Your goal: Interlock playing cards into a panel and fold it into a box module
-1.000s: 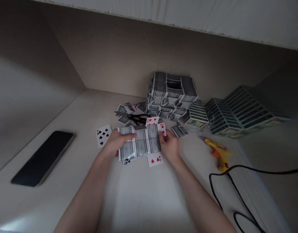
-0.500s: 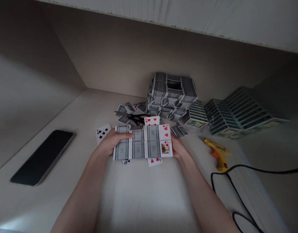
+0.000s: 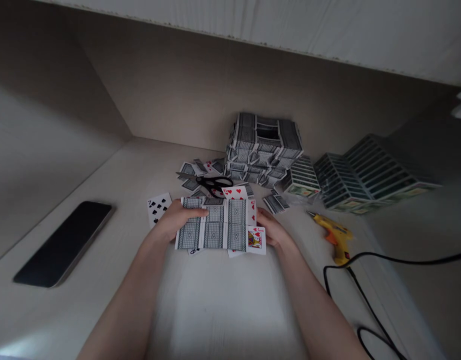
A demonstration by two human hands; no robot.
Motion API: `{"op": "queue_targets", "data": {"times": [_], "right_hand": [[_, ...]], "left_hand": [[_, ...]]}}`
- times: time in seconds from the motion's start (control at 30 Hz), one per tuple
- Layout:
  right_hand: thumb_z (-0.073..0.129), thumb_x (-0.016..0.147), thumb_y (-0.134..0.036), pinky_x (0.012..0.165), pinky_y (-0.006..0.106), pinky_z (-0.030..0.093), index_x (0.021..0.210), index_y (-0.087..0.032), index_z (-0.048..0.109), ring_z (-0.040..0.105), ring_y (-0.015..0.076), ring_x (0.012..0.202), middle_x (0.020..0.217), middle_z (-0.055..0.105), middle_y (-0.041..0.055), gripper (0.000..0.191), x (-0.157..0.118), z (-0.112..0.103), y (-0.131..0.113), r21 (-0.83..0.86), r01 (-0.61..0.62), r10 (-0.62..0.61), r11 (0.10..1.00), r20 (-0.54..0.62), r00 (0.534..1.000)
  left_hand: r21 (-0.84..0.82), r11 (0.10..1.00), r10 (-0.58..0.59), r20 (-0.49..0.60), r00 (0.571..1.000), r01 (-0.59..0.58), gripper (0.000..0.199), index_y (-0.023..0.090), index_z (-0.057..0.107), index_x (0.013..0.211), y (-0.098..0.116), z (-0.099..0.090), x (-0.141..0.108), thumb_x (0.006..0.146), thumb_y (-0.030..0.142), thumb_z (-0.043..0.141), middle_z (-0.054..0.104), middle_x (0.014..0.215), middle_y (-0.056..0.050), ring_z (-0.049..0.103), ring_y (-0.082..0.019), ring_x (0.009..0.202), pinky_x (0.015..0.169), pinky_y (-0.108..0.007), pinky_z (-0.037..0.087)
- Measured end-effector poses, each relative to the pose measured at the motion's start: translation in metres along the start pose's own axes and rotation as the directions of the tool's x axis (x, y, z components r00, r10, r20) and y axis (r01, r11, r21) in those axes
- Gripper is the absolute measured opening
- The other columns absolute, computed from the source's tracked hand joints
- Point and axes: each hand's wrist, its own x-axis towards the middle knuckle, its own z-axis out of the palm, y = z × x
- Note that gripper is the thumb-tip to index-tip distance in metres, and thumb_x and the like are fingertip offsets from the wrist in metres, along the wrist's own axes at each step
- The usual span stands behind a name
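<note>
A panel of joined playing cards (image 3: 214, 227), mostly grey-patterned backs, is held between my hands above the tabletop. My left hand (image 3: 174, 219) grips its left end, thumb on top and the other fingers underneath. At the right edge, my right hand (image 3: 271, 227) holds it with fingertips partly hidden behind the cards. A jack of hearts (image 3: 256, 240) and a narrow strip of another heart card (image 3: 252, 212) stick out there. Hearts show on a card (image 3: 235, 192) beyond the top edge. A seven of spades (image 3: 157, 206) lies beside my left hand.
Black-handled scissors (image 3: 215, 184) rest on card scraps behind the panel. Further back stands a box-like card structure (image 3: 266, 142), with green-striped card stacks (image 3: 373, 170) to its right. A yellow glue gun (image 3: 337, 235) with a black cord lies right; a phone (image 3: 65, 242) lies left.
The upper heart card at the panel's right end has slid left, further under the patterned cards. The jack sits slightly lower. My left hand has barely moved.
</note>
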Motion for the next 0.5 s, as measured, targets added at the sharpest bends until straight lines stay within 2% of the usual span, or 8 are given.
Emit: {"op": "queue_targets", "data": {"times": [0.1,0.23,0.5], "right_hand": [[0.071,0.063,-0.052,0.06,0.024,0.047,0.095,-0.021,0.065,0.066,0.0172,0.074,0.082,0.07,0.0021,0.045,-0.0011,0.0049,-0.0041,-0.052,0.019,-0.016,0.998,0.055,0.998],[0.069,0.064,-0.054,0.06,0.025,0.048,0.106,-0.023,0.061,0.066,0.0185,0.078,0.09,0.07,0.0033,0.053,-0.0011,0.0102,-0.0088,-0.094,0.012,-0.006,0.995,0.055,0.998],[0.072,0.067,-0.043,0.058,0.023,0.046,0.09,-0.02,0.066,0.062,0.012,0.061,0.074,0.069,-0.0011,0.033,0.0008,0.0103,-0.0091,-0.062,-0.048,0.049,0.997,0.014,0.999]], "left_hand": [[0.036,0.999,0.002,-0.006,1.0,-0.002,0.036,0.014,0.069,0.083,-0.0006,0.0002,0.0003,0.049,0.022,0.078,0.073,0.081,-0.007,0.068,-0.023,0.074,0.064,-0.03,0.053],[0.067,0.998,0.008,-0.024,1.0,-0.007,0.035,0.015,0.07,0.081,0.0001,0.0002,0.0,0.049,0.023,0.079,0.073,0.084,-0.008,0.068,-0.024,0.075,0.064,-0.03,0.053],[0.055,0.998,0.01,-0.019,1.0,-0.009,0.037,0.014,0.069,0.084,-0.0032,-0.0041,0.0015,0.05,0.022,0.078,0.072,0.084,-0.009,0.067,-0.024,0.074,0.061,-0.031,0.052]]}}
